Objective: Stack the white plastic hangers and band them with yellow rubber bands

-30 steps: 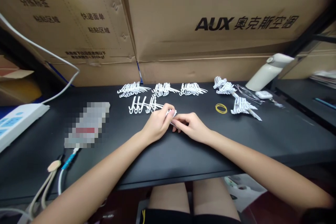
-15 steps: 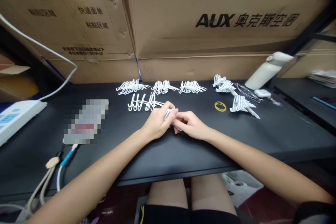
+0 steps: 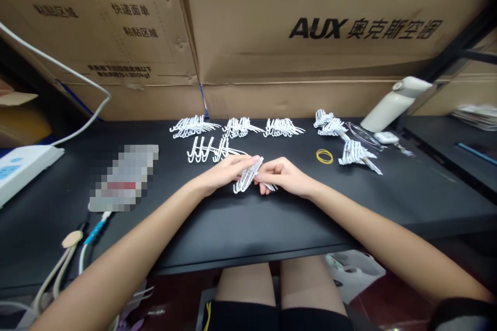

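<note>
A bunch of white hooks (image 3: 245, 181) is held by the left fingers (image 3: 241, 161), closed on it, and the right fingers (image 3: 271, 166), curled in at its stems, above the black tabletop (image 3: 248, 232). Beyond the fingers lie more hooks (image 3: 200, 151); to their right, yellow bands (image 3: 324, 156) and a pale bottle (image 3: 390, 106); far left, a power strip (image 3: 29, 168); behind everything, printed cardboard boxes (image 3: 310, 62).

Beyond the back edge of the black desk (image 3: 217, 240) I see an AUX carton (image 3: 272, 57). A white power strip (image 3: 29, 171) lies toward the left edge; near the back right corner I make out a cream bottle (image 3: 390, 108) beside a small white case (image 3: 386, 138).
</note>
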`<action>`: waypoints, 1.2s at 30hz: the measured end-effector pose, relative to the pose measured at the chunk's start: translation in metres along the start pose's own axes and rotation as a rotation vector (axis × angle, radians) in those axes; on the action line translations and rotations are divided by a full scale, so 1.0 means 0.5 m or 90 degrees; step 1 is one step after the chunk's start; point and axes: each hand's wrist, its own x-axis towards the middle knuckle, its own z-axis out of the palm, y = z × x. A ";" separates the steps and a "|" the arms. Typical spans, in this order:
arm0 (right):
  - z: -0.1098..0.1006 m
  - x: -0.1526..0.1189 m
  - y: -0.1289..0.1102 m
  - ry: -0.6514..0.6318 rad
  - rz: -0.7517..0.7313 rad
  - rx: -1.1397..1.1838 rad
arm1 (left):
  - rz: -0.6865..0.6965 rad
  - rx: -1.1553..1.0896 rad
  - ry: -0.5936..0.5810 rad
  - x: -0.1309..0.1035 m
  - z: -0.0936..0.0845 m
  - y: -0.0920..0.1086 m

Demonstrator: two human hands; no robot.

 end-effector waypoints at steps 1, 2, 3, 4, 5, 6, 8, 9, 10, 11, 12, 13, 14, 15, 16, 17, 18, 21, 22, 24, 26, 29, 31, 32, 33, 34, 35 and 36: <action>-0.002 -0.001 -0.001 0.004 -0.001 0.005 | -0.020 -0.024 -0.026 -0.003 -0.006 0.003; -0.004 -0.001 -0.001 0.010 -0.005 0.008 | -0.023 -0.034 -0.041 -0.006 -0.012 0.006; -0.005 -0.001 -0.001 0.014 -0.010 0.008 | -0.012 -0.031 -0.050 -0.009 -0.016 0.009; -0.005 -0.001 0.000 0.017 -0.014 0.007 | 0.006 -0.018 -0.053 -0.011 -0.019 0.011; -0.005 -0.001 0.001 0.018 -0.016 0.003 | 0.028 -0.001 -0.053 -0.012 -0.021 0.012; -0.004 -0.001 0.002 0.019 -0.016 -0.002 | 0.048 0.015 -0.051 -0.013 -0.021 0.013; -0.004 -0.001 0.004 0.023 -0.018 -0.024 | 0.070 0.032 -0.051 -0.013 -0.021 0.013; -0.004 -0.002 0.005 0.025 -0.022 -0.040 | 0.073 0.033 -0.051 -0.012 -0.020 0.012; -0.005 -0.002 0.005 0.026 -0.029 -0.060 | 0.072 0.032 -0.050 -0.011 -0.019 0.011; -0.007 -0.003 0.005 0.025 -0.038 -0.084 | 0.069 0.032 -0.048 -0.010 -0.019 0.010; -0.009 -0.005 0.004 0.023 -0.048 -0.108 | 0.061 0.035 -0.044 -0.010 -0.019 0.009; -0.011 -0.006 0.003 0.018 -0.057 -0.132 | 0.052 0.037 -0.042 -0.009 -0.018 0.009; -0.014 -0.007 0.001 0.013 -0.064 -0.155 | 0.046 0.040 -0.041 -0.010 -0.018 0.008; -0.016 -0.009 -0.001 0.011 -0.069 -0.177 | 0.039 0.042 -0.040 -0.010 -0.018 0.008; -0.018 -0.010 -0.002 0.011 -0.073 -0.198 | 0.034 0.042 -0.040 -0.010 -0.017 0.008; -0.019 -0.012 -0.003 0.013 -0.075 -0.218 | 0.031 0.041 -0.039 -0.010 -0.016 0.007; -0.020 -0.013 -0.003 0.016 -0.078 -0.235 | 0.028 0.039 -0.036 -0.010 -0.015 0.006; -0.018 -0.014 -0.001 0.038 -0.093 -0.270 | 0.020 0.037 -0.022 -0.008 -0.011 0.002; -0.016 -0.014 0.000 0.047 -0.101 -0.282 | 0.021 0.038 -0.017 -0.007 -0.010 0.000; -0.013 -0.014 0.003 0.068 -0.120 -0.320 | 0.024 0.042 -0.008 -0.005 -0.007 -0.003; -0.010 -0.014 0.005 0.084 -0.146 -0.377 | 0.035 0.045 0.006 -0.003 -0.002 -0.006; -0.008 -0.014 0.007 0.102 -0.189 -0.449 | 0.045 0.046 0.042 -0.001 0.005 -0.009; -0.008 -0.014 0.007 0.114 -0.203 -0.461 | 0.044 0.040 0.059 0.000 0.009 -0.011; -0.008 -0.014 0.007 0.118 -0.200 -0.457 | 0.040 0.034 0.061 0.000 0.010 -0.012; -0.008 -0.014 0.007 0.121 -0.191 -0.446 | 0.036 0.025 0.059 0.000 0.010 -0.012; -0.008 -0.014 0.007 0.121 -0.177 -0.432 | 0.032 0.012 0.055 0.000 0.010 -0.013; -0.009 -0.014 0.006 0.121 -0.162 -0.415 | 0.026 -0.006 0.049 0.001 0.010 -0.014; -0.009 -0.014 0.006 0.120 -0.148 -0.396 | 0.020 -0.029 0.042 0.001 0.010 -0.015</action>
